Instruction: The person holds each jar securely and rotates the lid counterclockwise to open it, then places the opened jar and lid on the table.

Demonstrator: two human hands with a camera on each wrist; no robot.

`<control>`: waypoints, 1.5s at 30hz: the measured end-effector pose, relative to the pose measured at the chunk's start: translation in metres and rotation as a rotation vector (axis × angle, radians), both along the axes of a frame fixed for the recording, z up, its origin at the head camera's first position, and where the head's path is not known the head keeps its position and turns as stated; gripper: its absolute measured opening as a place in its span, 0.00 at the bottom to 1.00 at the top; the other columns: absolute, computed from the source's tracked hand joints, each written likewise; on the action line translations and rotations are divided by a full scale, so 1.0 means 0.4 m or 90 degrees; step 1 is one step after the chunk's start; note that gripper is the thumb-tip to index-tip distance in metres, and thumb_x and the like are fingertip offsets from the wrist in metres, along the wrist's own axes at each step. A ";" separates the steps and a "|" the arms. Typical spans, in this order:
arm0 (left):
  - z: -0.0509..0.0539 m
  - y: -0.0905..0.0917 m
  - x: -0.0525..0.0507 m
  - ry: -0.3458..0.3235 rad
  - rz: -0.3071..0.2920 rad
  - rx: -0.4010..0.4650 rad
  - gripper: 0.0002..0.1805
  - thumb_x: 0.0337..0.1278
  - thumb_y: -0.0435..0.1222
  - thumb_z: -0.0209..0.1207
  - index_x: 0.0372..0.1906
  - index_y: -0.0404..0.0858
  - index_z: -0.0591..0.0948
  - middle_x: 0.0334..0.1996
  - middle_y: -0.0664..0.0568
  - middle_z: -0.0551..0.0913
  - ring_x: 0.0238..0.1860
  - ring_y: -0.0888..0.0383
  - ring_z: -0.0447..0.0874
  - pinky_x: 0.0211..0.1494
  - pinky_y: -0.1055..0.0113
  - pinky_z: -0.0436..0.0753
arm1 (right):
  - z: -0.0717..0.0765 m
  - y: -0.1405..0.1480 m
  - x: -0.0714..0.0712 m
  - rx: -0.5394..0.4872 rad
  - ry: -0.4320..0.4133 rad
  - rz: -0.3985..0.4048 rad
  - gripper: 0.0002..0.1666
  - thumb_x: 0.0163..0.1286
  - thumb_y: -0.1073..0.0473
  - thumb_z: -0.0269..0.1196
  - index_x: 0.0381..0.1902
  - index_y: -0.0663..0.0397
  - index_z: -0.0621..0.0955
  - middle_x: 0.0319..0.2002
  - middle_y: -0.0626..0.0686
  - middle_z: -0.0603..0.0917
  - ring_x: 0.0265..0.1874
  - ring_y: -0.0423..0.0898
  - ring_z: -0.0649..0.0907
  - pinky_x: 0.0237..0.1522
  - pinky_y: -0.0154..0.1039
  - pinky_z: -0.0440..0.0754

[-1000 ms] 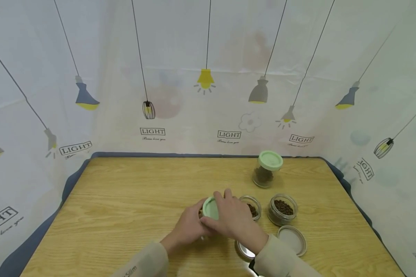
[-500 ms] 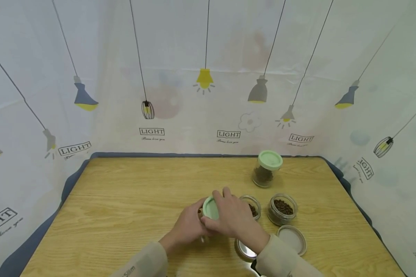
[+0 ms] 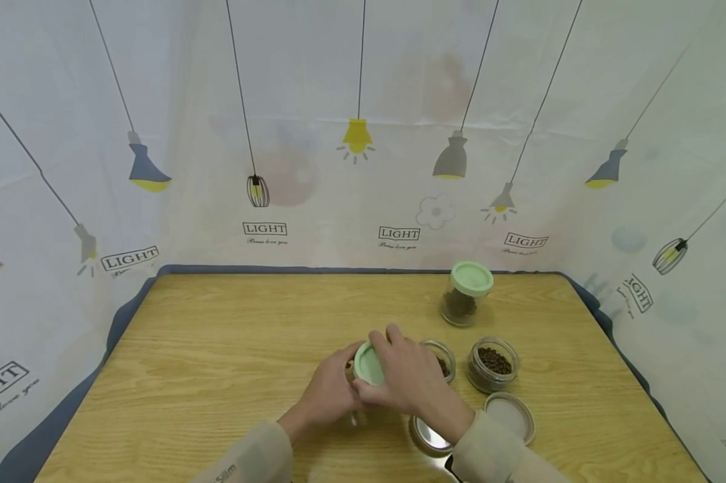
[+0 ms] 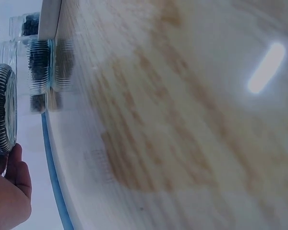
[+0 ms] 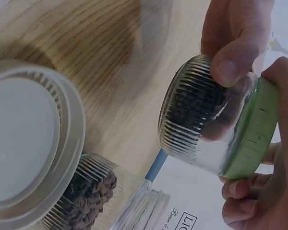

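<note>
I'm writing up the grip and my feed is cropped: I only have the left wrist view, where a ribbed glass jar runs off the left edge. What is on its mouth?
Observer: A green lid sits over the mouth of the glass jar; I can't tell how tight.
Operator: Which of the hands is on that lid?
Observer: The right hand grips it.
Operator: Any lid lying off a jar?
Observer: Yes, in the head view a loose lid lies on the table, on the person's side of an open jar.
</note>
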State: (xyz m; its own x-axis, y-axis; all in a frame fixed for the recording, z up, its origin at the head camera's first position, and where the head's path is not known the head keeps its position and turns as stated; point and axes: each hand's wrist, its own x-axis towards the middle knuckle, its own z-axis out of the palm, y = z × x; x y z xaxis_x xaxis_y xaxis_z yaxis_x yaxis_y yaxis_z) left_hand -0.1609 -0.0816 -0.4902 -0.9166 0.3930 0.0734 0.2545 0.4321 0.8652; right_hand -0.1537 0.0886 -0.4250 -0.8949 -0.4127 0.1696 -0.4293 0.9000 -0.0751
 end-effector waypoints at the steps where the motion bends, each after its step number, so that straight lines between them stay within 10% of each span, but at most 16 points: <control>1: 0.000 0.000 0.000 0.002 0.003 -0.002 0.48 0.35 0.53 0.75 0.68 0.49 0.69 0.57 0.60 0.79 0.58 0.59 0.77 0.63 0.56 0.77 | -0.001 0.001 -0.001 0.003 0.010 0.006 0.40 0.50 0.24 0.59 0.51 0.46 0.74 0.36 0.49 0.74 0.20 0.40 0.71 0.17 0.32 0.67; 19: -0.004 0.008 0.004 0.003 -0.010 0.029 0.49 0.38 0.49 0.75 0.69 0.43 0.66 0.61 0.54 0.75 0.61 0.57 0.74 0.65 0.55 0.75 | 0.000 0.025 -0.015 0.022 0.108 0.118 0.39 0.49 0.27 0.61 0.50 0.47 0.75 0.35 0.47 0.74 0.21 0.37 0.70 0.19 0.29 0.66; 27: -0.007 0.012 -0.001 -0.003 -0.017 0.050 0.45 0.40 0.50 0.74 0.67 0.46 0.69 0.58 0.58 0.77 0.58 0.59 0.76 0.63 0.57 0.76 | 0.010 0.019 -0.005 0.017 0.046 0.074 0.43 0.55 0.23 0.58 0.57 0.47 0.74 0.39 0.50 0.76 0.26 0.40 0.75 0.24 0.33 0.72; 37: -0.003 0.020 0.003 0.008 0.018 0.018 0.47 0.37 0.56 0.74 0.67 0.51 0.70 0.59 0.62 0.78 0.58 0.58 0.73 0.63 0.52 0.74 | 0.025 -0.029 0.033 -0.021 -0.029 -0.114 0.50 0.57 0.20 0.54 0.55 0.57 0.73 0.38 0.57 0.74 0.21 0.49 0.78 0.17 0.40 0.73; 45: -0.010 0.019 0.005 0.020 0.013 -0.010 0.48 0.34 0.56 0.75 0.66 0.47 0.72 0.56 0.60 0.80 0.55 0.59 0.75 0.61 0.55 0.76 | 0.011 -0.026 0.028 -0.036 -0.038 -0.092 0.45 0.55 0.24 0.60 0.51 0.57 0.74 0.37 0.55 0.73 0.18 0.46 0.74 0.16 0.38 0.72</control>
